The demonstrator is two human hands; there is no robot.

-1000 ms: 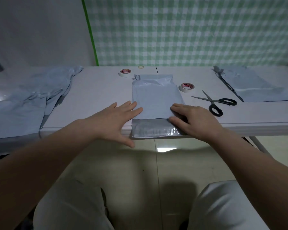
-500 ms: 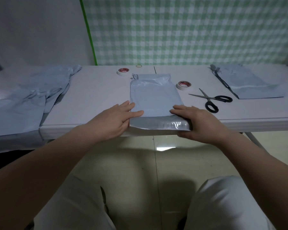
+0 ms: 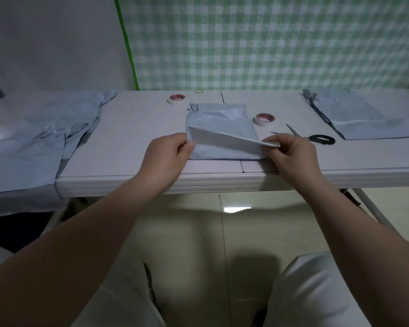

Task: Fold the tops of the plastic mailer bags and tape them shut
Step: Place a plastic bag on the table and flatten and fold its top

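Flap (image 3: 224, 141) up off the table (image 3: 132, 147) edge, swung over the bag (image 3: 219, 113) | left hand (image 3: 168, 156) and right hand (image 3: 291, 154) each pinch a flap corner | fold runs hand to hand, centre table | tape roll (image 3: 264, 119) nearest the right hand

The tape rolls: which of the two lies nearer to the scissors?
The right tape roll, just right of the middle mailer bag, close to the scissors. The far tape roll lies beyond the bag's left corner, farther away.
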